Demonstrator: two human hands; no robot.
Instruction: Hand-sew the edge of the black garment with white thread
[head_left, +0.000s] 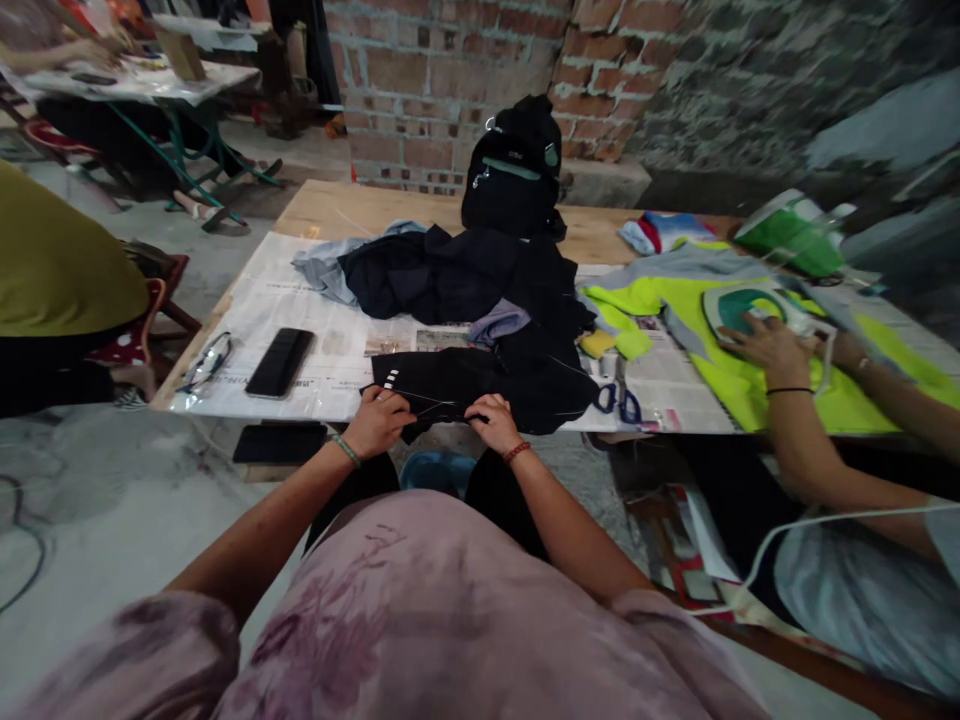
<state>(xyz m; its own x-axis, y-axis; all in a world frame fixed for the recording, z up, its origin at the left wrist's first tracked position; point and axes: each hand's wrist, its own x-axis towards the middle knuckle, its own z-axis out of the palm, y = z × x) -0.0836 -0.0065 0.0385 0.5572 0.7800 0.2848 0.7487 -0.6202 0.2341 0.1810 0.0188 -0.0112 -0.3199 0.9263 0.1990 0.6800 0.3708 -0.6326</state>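
A black garment (480,385) lies along the table's front edge, with more dark cloth heaped behind it. My left hand (377,420) pinches its edge at the left, just below several short white stripes (391,380). Further right, my right hand (495,420) has its fingers closed on the same edge. A thin pale line, perhaps a thread, runs over the cloth between both hands. Blue-handled scissors (619,398) lie to the right of the garment. A grey-lilac piece of cloth (498,322) shows among the dark folds.
On the newspaper-covered table (345,345) are a phone (280,362) and glasses (208,362) at left. A black backpack (514,170) stands at the back. At right, a co-worker's hand (769,345) holds an iron (742,308) on a yellow-grey garment (705,345). A white cord (780,530) hangs there.
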